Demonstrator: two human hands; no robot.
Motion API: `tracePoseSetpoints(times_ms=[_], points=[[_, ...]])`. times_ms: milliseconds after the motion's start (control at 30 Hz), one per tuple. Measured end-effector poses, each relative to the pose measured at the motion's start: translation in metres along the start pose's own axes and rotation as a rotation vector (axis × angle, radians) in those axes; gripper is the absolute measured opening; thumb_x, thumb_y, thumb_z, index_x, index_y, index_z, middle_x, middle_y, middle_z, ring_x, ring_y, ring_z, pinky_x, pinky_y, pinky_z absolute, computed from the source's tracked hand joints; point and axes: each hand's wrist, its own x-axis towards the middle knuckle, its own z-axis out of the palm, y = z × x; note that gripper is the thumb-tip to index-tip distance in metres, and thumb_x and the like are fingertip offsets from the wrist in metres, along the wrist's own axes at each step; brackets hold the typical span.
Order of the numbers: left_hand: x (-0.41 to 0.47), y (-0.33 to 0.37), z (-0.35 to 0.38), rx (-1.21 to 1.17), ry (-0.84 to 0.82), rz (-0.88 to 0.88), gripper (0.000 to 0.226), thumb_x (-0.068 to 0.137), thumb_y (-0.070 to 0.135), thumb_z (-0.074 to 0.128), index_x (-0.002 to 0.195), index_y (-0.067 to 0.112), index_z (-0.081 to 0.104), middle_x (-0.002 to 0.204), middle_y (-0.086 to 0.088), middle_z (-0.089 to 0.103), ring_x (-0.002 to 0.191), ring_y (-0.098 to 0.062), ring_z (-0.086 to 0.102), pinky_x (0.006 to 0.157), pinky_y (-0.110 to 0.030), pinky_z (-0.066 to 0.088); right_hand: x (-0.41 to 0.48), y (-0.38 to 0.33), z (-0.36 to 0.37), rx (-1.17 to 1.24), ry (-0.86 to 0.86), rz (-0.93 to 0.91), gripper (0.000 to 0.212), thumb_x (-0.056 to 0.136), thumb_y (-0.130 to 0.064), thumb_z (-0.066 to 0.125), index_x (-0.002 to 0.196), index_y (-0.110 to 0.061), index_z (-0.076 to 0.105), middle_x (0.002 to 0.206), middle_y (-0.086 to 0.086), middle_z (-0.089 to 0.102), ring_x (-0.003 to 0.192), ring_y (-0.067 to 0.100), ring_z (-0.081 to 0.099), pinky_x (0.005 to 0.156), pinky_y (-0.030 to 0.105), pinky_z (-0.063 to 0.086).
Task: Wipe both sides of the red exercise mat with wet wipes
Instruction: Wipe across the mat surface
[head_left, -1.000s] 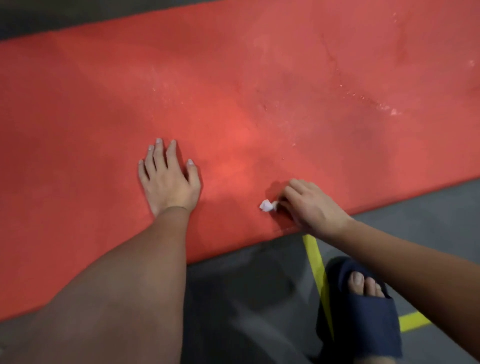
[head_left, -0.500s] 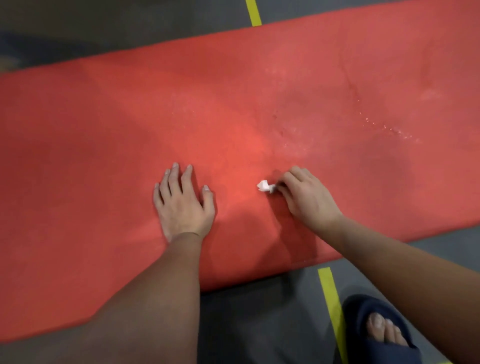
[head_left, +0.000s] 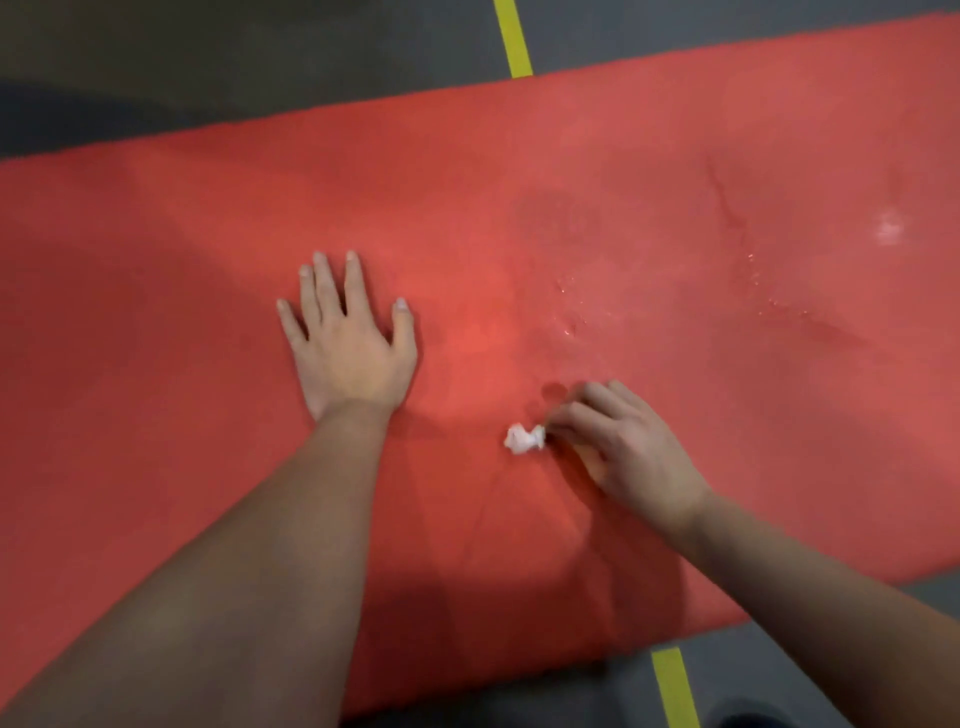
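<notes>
A: Where's the red mat (head_left: 597, 171) lying?
B: Flat on the grey floor (head_left: 260, 62), long axis running left to right, tipped slightly up toward the right.
A: And the hands?
B: Left hand (head_left: 350, 345) spread flat on the mat, holding nothing. Right hand (head_left: 623, 452) pinches a small balled white wipe (head_left: 523, 439) against the mat, near its closer edge
</notes>
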Motion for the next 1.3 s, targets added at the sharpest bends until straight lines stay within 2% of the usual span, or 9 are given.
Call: tracePoseSetpoints(times_ms=[133, 367, 500, 600, 767, 1000, 1167, 1300], points=[[0.004, 0.0, 0.003, -0.012, 0.002, -0.027, 0.075, 0.096, 0.055, 0.03, 0.162, 0.02, 0.025, 0.17, -0.011, 0.017, 0.157, -0.026, 0.012, 0.127, -0.052, 0.008, 0.061, 0.013, 0.002, -0.047, 0.127, 0.115, 0.016, 0.101, -0.024, 0.058, 0.1, -0.017, 0.072, 0.096, 0.001, 0.062, 0.082, 0.028, 0.053, 0.077, 0.043, 0.046], [0.009, 0.002, -0.003, -0.02, -0.025, -0.035, 0.075, 0.096, 0.054, 0.03, 0.163, 0.021, 0.024, 0.17, -0.009, 0.016, 0.158, -0.024, 0.011, 0.126, -0.053, 0.009, 0.069, 0.017, -0.01, -0.068, -0.009, 0.056, 0.017, 0.102, -0.028, 0.056, 0.103, -0.02, 0.071, 0.094, -0.002, 0.061, 0.08, 0.027, 0.052, 0.073, 0.045, 0.047], [0.012, 0.0, 0.0, -0.008, -0.017, -0.043, 0.075, 0.094, 0.053, 0.032, 0.163, 0.023, 0.025, 0.171, -0.008, 0.015, 0.158, -0.023, 0.011, 0.127, -0.053, 0.009, 0.138, 0.029, -0.006, -0.112, 0.1, 0.099, 0.022, 0.1, -0.029, 0.052, 0.099, -0.017, 0.071, 0.094, 0.002, 0.062, 0.083, 0.032, 0.053, 0.077, 0.048, 0.046], [0.013, -0.001, 0.001, -0.012, -0.013, -0.039, 0.074, 0.094, 0.052, 0.034, 0.162, 0.023, 0.026, 0.171, -0.007, 0.016, 0.158, -0.023, 0.012, 0.126, -0.054, 0.01, 0.154, 0.029, -0.005, -0.137, 0.08, 0.075, 0.023, 0.098, -0.029, 0.049, 0.095, -0.017, 0.068, 0.095, 0.002, 0.06, 0.083, 0.03, 0.049, 0.074, 0.049, 0.047], [0.015, 0.0, 0.003, -0.01, -0.015, -0.052, 0.074, 0.095, 0.052, 0.034, 0.163, 0.024, 0.023, 0.171, -0.007, 0.015, 0.158, -0.022, 0.01, 0.127, -0.053, 0.008, 0.136, 0.034, -0.012, -0.116, 0.099, 0.083, 0.019, 0.099, -0.027, 0.055, 0.1, -0.02, 0.072, 0.098, -0.004, 0.063, 0.083, 0.027, 0.05, 0.074, 0.048, 0.046], [0.016, -0.001, 0.003, -0.014, -0.025, -0.055, 0.074, 0.095, 0.052, 0.034, 0.163, 0.025, 0.023, 0.171, -0.005, 0.013, 0.159, -0.021, 0.007, 0.126, -0.054, 0.01, 0.219, 0.05, -0.01, -0.178, 0.133, 0.171, 0.027, 0.095, -0.038, 0.05, 0.097, -0.023, 0.072, 0.094, -0.001, 0.062, 0.085, 0.032, 0.052, 0.076, 0.049, 0.046], [0.017, -0.002, 0.004, -0.013, -0.029, -0.05, 0.074, 0.095, 0.052, 0.034, 0.163, 0.025, 0.022, 0.171, -0.005, 0.012, 0.159, -0.022, 0.007, 0.126, -0.054, 0.01, 0.186, 0.042, -0.014, -0.142, 0.076, 0.069, 0.006, 0.092, -0.02, 0.061, 0.091, -0.016, 0.065, 0.089, 0.003, 0.057, 0.08, 0.032, 0.053, 0.072, 0.048, 0.047], [0.019, -0.002, 0.005, -0.001, -0.045, -0.053, 0.075, 0.095, 0.053, 0.033, 0.164, 0.026, 0.02, 0.172, -0.004, 0.011, 0.159, -0.021, 0.006, 0.126, -0.055, 0.011, 0.225, 0.056, -0.013, -0.209, 0.082, 0.034, 0.017, 0.094, -0.027, 0.054, 0.095, -0.018, 0.068, 0.09, 0.004, 0.058, 0.082, 0.035, 0.053, 0.073, 0.051, 0.045]])
